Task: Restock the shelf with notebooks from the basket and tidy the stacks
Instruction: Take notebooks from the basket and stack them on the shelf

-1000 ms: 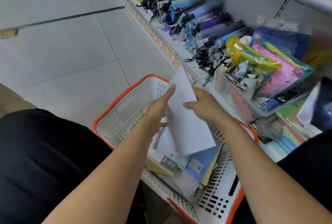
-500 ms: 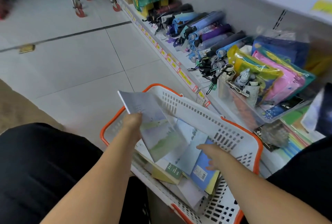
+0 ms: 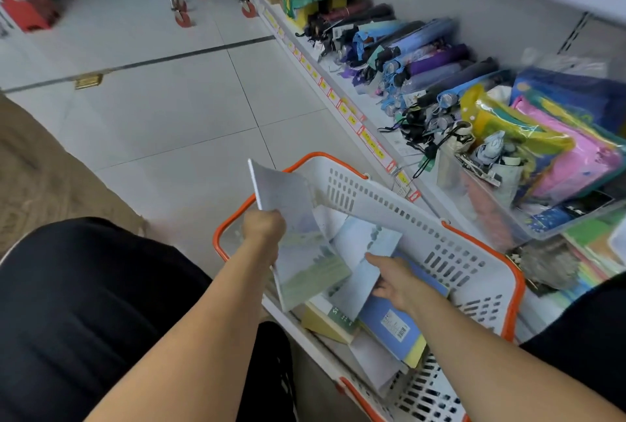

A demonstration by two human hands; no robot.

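A white basket with an orange rim [image 3: 399, 205] stands on the floor by the shelf and holds several notebooks. My left hand [image 3: 264, 228] grips a pale grey-and-green notebook [image 3: 298, 245] by its left edge, tilted above the basket's near side. My right hand [image 3: 393, 281] reaches into the basket and takes hold of a light blue notebook [image 3: 362, 259] at its lower edge. Beneath it lie a darker blue notebook with a barcode [image 3: 393, 327] and a yellow one [image 3: 321, 323].
The low shelf [image 3: 342, 106] on the right carries folded umbrellas [image 3: 416, 59], a clear bin of colourful bags [image 3: 542, 150] and stacked notebooks [image 3: 589, 245] at the far right. A trolley's red wheels [image 3: 184, 17] stand at the top. My dark-clothed knees flank the basket.
My left hand lifted the pale notebook off to the left and now holds it alone. My right hand let go of it and dropped into the basket onto the light blue notebook.
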